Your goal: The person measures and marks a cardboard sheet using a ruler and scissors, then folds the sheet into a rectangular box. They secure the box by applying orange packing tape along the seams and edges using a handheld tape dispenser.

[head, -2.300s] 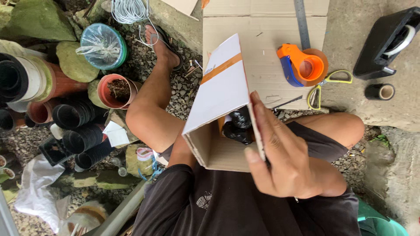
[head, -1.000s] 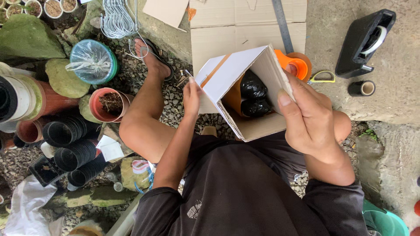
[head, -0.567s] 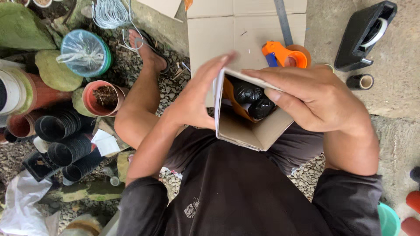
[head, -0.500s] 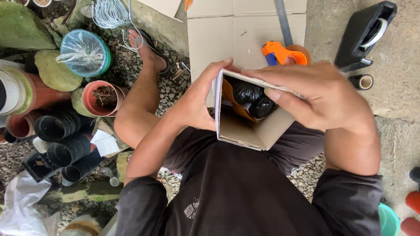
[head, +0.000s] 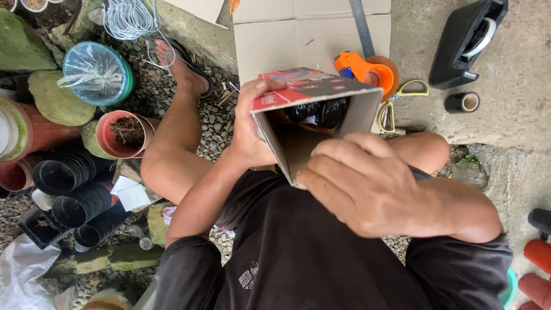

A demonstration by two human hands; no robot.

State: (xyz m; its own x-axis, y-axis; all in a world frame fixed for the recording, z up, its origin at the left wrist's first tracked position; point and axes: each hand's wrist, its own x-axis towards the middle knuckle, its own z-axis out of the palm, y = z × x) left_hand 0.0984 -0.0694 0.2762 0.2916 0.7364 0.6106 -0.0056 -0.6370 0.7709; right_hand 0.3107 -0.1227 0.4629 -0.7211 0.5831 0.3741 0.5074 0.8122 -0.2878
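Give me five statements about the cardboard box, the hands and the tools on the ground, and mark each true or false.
1. Both hands are on the cardboard box. True: the left hand grips its side and the right hand grips its near edge.
2. The box is empty. False: black plastic-wrapped items sit inside it.
3. The box is sealed shut. False: its open end faces the camera.
4. An orange tape dispenser lies on the flattened cardboard sheet beyond the box. True.
5. The yellow-handled scissors are in the right hand. False: they lie on the ground beside the orange tape dispenser.
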